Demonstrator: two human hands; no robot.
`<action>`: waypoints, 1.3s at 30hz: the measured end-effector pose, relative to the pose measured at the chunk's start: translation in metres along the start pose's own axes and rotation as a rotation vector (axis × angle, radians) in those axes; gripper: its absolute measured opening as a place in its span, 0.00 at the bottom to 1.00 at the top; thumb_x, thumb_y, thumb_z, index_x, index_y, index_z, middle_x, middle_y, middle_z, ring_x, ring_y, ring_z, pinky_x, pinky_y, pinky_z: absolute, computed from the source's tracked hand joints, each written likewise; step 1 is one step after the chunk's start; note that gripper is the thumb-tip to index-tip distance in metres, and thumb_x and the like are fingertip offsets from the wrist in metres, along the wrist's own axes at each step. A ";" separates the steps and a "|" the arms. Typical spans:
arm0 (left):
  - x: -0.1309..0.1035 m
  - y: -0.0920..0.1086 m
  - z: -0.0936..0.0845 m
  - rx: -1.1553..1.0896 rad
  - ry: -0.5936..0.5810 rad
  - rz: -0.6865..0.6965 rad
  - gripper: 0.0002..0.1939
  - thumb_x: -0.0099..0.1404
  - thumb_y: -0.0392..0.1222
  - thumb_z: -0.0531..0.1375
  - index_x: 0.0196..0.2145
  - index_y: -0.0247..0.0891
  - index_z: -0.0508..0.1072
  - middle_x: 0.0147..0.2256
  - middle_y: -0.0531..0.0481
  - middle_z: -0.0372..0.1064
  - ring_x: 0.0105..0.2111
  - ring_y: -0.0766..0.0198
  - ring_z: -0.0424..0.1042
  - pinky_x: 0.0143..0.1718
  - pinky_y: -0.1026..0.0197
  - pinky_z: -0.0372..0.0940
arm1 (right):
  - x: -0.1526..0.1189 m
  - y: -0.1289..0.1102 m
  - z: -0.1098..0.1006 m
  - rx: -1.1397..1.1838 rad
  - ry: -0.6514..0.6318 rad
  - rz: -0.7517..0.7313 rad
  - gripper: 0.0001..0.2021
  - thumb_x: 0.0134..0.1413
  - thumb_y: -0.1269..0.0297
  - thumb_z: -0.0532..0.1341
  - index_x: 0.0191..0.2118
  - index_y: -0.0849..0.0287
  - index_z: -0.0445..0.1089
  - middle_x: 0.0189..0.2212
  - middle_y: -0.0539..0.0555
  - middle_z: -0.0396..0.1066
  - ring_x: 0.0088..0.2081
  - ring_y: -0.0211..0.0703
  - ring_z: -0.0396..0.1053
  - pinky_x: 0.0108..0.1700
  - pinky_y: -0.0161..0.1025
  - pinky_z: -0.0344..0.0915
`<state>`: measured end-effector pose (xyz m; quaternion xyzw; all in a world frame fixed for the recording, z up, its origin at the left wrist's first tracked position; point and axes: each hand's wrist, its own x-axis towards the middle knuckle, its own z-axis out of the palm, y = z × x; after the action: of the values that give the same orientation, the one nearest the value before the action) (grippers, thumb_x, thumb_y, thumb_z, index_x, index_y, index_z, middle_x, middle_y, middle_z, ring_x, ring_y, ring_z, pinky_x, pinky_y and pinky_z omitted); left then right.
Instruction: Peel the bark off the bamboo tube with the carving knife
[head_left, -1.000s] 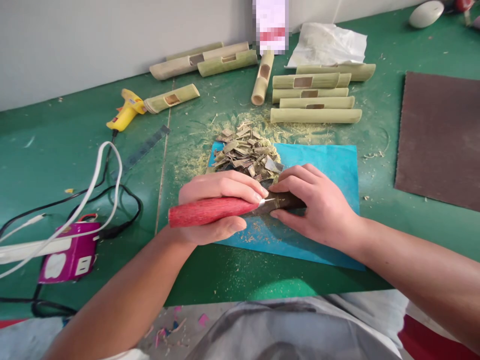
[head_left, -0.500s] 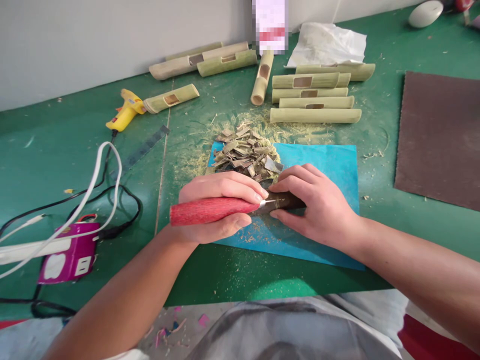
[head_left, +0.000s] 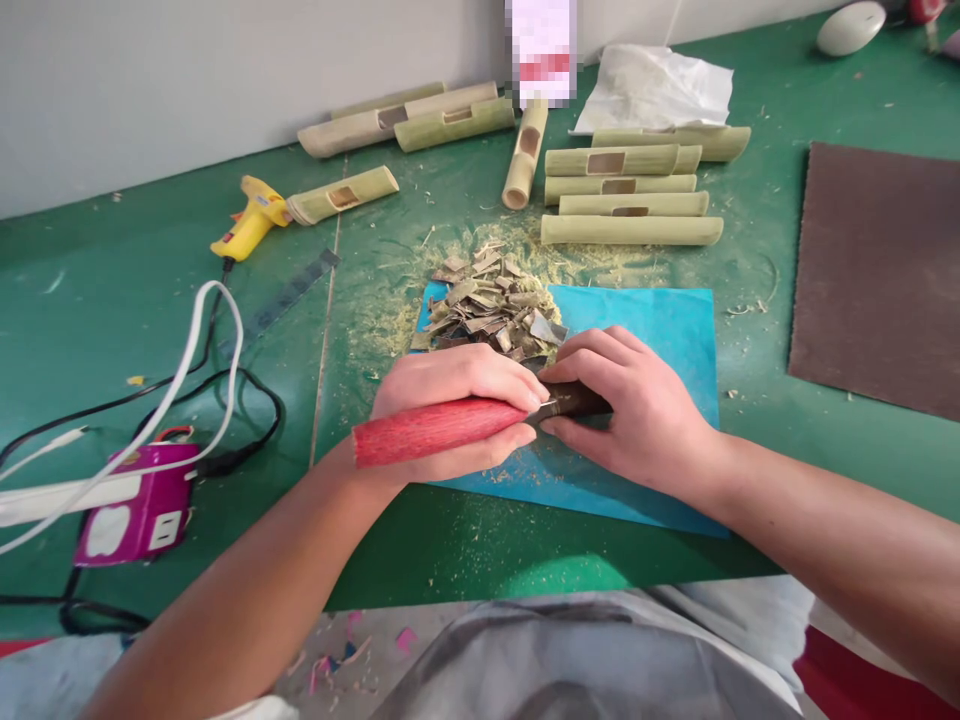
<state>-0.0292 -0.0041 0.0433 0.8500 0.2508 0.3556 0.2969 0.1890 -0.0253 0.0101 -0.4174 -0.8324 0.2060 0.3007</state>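
My left hand [head_left: 461,382] is closed around a carving tool with a red wooden handle [head_left: 439,430]; a bit of its thin metal shaft shows by the fingertips. The tool's tip meets a dark brown piece [head_left: 576,400], and its type I cannot make out. My right hand [head_left: 645,415] grips that piece from the right, fingers above and thumb below, and covers much of it. Both lie over a blue sheet [head_left: 660,340]. Just beyond my hands is a heap of bamboo chips [head_left: 491,305], partly on the sheet.
Several cut bamboo tubes [head_left: 630,231] lie at the back, near a crumpled white paper [head_left: 656,90]. To the left are a yellow glue gun [head_left: 255,218], cables and a purple power block [head_left: 142,510]. A brown mat [head_left: 877,280] lies right on the green table [head_left: 420,540].
My left hand and the red-handled tool have shifted right and slightly down, closer to my right hand. Less of the metal shaft shows. My right hand stays in place.
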 end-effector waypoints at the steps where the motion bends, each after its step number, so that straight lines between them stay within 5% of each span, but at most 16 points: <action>1: 0.001 0.000 0.001 0.009 -0.004 0.008 0.05 0.60 0.36 0.67 0.36 0.41 0.75 0.35 0.49 0.80 0.35 0.62 0.80 0.40 0.61 0.76 | 0.000 0.000 0.000 -0.001 0.001 0.001 0.10 0.52 0.65 0.66 0.42 0.59 0.72 0.41 0.58 0.75 0.41 0.50 0.68 0.42 0.47 0.66; 16: -0.011 -0.011 0.004 -0.087 0.266 0.116 0.04 0.56 0.30 0.61 0.29 0.37 0.72 0.28 0.49 0.76 0.24 0.66 0.73 0.24 0.62 0.67 | -0.001 -0.001 -0.002 -0.002 -0.022 0.036 0.12 0.53 0.66 0.68 0.44 0.58 0.71 0.44 0.58 0.75 0.43 0.52 0.68 0.44 0.48 0.68; 23: -0.011 -0.014 0.006 -0.145 0.288 0.045 0.03 0.63 0.36 0.61 0.31 0.39 0.74 0.29 0.50 0.76 0.27 0.66 0.76 0.28 0.62 0.71 | -0.001 -0.001 -0.002 -0.004 -0.023 0.033 0.12 0.53 0.65 0.68 0.44 0.58 0.71 0.44 0.58 0.75 0.43 0.51 0.68 0.43 0.48 0.67; 33: -0.004 -0.007 0.003 -0.104 0.128 -0.001 0.06 0.59 0.32 0.64 0.34 0.40 0.75 0.32 0.48 0.79 0.33 0.61 0.79 0.34 0.59 0.75 | 0.000 -0.001 -0.002 -0.001 -0.029 0.027 0.11 0.54 0.64 0.66 0.43 0.57 0.71 0.43 0.57 0.74 0.42 0.51 0.68 0.43 0.47 0.66; 39: -0.008 -0.010 0.005 -0.092 0.230 0.047 0.04 0.59 0.32 0.61 0.29 0.40 0.73 0.27 0.52 0.76 0.25 0.66 0.75 0.26 0.61 0.69 | -0.001 -0.001 -0.003 0.001 -0.036 0.033 0.12 0.54 0.65 0.67 0.44 0.57 0.71 0.44 0.58 0.74 0.43 0.51 0.68 0.44 0.48 0.66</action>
<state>-0.0329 -0.0035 0.0299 0.7948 0.2464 0.4688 0.2964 0.1907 -0.0264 0.0120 -0.4275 -0.8305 0.2186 0.2825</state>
